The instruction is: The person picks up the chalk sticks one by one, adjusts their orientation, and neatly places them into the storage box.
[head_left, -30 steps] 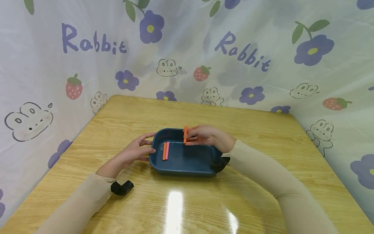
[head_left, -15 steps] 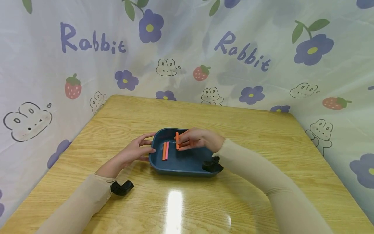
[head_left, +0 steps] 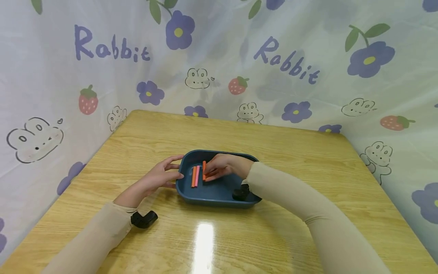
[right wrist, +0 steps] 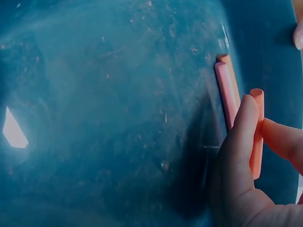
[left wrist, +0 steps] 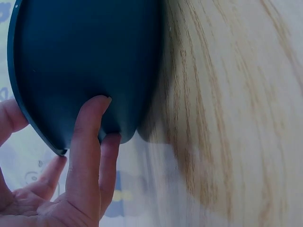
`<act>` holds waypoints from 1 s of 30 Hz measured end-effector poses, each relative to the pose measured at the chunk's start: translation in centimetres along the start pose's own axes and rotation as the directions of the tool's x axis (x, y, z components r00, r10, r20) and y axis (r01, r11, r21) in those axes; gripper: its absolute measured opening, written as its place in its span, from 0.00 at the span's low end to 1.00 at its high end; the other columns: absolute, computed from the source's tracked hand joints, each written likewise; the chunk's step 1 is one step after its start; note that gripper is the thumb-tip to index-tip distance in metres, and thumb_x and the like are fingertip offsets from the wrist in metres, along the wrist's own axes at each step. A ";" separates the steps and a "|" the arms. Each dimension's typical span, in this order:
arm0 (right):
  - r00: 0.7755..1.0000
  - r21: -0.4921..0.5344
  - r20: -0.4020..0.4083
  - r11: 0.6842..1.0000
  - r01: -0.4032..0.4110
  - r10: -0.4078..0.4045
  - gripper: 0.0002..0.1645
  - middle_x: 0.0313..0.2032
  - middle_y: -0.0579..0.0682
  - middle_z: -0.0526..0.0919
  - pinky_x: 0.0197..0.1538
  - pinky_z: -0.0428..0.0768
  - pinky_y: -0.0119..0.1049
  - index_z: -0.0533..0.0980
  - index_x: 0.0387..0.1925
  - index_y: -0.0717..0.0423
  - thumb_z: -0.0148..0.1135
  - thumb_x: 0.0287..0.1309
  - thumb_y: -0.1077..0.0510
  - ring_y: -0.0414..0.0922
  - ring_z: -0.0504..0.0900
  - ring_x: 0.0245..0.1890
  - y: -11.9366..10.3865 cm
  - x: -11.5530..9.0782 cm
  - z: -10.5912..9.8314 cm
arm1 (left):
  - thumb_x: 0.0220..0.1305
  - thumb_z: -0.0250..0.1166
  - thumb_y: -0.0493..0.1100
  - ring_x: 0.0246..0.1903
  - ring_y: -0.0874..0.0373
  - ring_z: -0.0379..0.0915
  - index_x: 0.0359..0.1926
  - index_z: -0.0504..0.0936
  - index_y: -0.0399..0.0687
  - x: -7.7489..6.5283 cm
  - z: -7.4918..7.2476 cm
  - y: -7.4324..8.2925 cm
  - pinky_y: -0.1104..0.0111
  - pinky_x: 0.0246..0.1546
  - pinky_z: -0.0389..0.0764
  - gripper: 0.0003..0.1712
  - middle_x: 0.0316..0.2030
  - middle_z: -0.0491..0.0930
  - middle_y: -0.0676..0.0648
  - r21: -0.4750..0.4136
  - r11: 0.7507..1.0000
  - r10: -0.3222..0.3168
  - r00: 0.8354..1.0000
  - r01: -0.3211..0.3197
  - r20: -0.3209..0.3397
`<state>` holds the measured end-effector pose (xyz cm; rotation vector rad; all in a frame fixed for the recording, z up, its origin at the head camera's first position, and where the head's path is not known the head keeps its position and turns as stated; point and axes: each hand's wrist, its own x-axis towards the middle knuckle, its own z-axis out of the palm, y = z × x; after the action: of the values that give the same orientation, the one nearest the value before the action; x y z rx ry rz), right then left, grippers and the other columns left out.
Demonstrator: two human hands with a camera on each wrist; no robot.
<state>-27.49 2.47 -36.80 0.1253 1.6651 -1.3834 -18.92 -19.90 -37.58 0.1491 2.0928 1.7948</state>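
From the left, a beige sleeve (head_left: 92, 236) comes in over the wooden table (head_left: 171, 249), with a black angled piece (head_left: 144, 219) at its wrist. The left hand (head_left: 155, 177) is at the left end of a dark blue tray (head_left: 219, 193), its fingers spread and fingertips touching the outer wall. Inside the tray, near that end, an orange stick (head_left: 193, 177) lies lengthwise just beside a pink stick (head_left: 197, 177). Next to the right, apart from this pair, comes a second orange stick (head_left: 204, 171), also within the tray; whether it touches the bottom I cannot tell. The right hand (head_left: 222, 166) pinches it between thumb and fingers, reaching in over the tray from a second beige sleeve (head_left: 291, 194).
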 end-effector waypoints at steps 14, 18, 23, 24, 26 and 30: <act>0.999 0.035 0.006 0.998 -0.044 0.044 0.28 0.43 0.62 0.73 0.43 0.81 0.40 0.63 0.61 0.70 0.52 0.58 0.76 0.52 0.77 0.39 -0.1 0.1 1.0 | 0.62 0.59 0.35 0.46 0.45 0.75 0.72 0.50 0.48 0.1 -0.1 -0.1 0.56 0.39 0.80 0.41 0.62 0.57 0.29 0.002 1.000 0.004 1.000 -0.004 0.010; 0.999 0.020 0.032 0.999 -0.037 0.037 0.32 0.49 0.64 0.71 0.49 0.78 0.42 0.59 0.65 0.68 0.50 0.59 0.76 0.54 0.76 0.46 -0.2 -0.2 0.8 | 0.61 0.60 0.35 0.46 0.45 0.75 0.72 0.51 0.48 0.1 -0.1 0.0 0.56 0.39 0.80 0.41 0.62 0.57 0.29 0.000 1.000 0.002 1.000 -0.002 0.011; 0.998 0.002 0.067 1.000 -0.012 0.012 0.31 0.51 0.64 0.70 0.53 0.75 0.45 0.58 0.65 0.69 0.49 0.59 0.76 0.55 0.73 0.50 -0.3 -0.7 0.2 | 0.61 0.60 0.35 0.46 0.45 0.75 0.72 0.51 0.48 0.1 0.0 0.0 0.56 0.39 0.80 0.41 0.62 0.57 0.29 -0.004 1.000 0.005 1.000 -0.005 0.011; 0.997 -0.002 0.072 1.000 -0.005 0.006 0.31 0.51 0.64 0.70 0.53 0.75 0.45 0.58 0.64 0.69 0.49 0.59 0.76 0.55 0.73 0.51 -0.3 -0.8 0.1 | 0.61 0.60 0.35 0.46 0.45 0.75 0.72 0.51 0.48 0.1 0.0 0.0 0.56 0.39 0.80 0.41 0.62 0.57 0.29 -0.005 1.000 0.005 1.000 -0.005 0.011; 0.997 -0.001 0.082 1.000 0.007 -0.007 0.30 0.51 0.65 0.71 0.53 0.75 0.45 0.59 0.64 0.69 0.49 0.60 0.76 0.55 0.73 0.51 -0.3 -1.0 -0.2 | 0.61 0.59 0.35 0.46 0.44 0.75 0.72 0.51 0.48 0.1 -0.1 -0.1 0.56 0.39 0.80 0.41 0.62 0.57 0.29 -0.009 1.000 0.006 1.000 -0.006 0.011; 0.993 -0.026 0.110 0.998 0.052 -0.049 0.30 0.54 0.65 0.71 0.54 0.74 0.45 0.58 0.65 0.68 0.49 0.61 0.74 0.54 0.73 0.52 -0.5 -1.6 -0.7 | 0.61 0.60 0.35 0.46 0.44 0.75 0.72 0.51 0.48 0.1 -0.1 -0.1 0.55 0.39 0.80 0.41 0.62 0.57 0.29 -0.012 1.000 0.007 1.000 -0.007 0.009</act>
<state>-27.30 3.57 -35.40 -0.0092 1.6062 -1.3788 -19.04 -20.03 -37.69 0.1618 2.0772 1.8069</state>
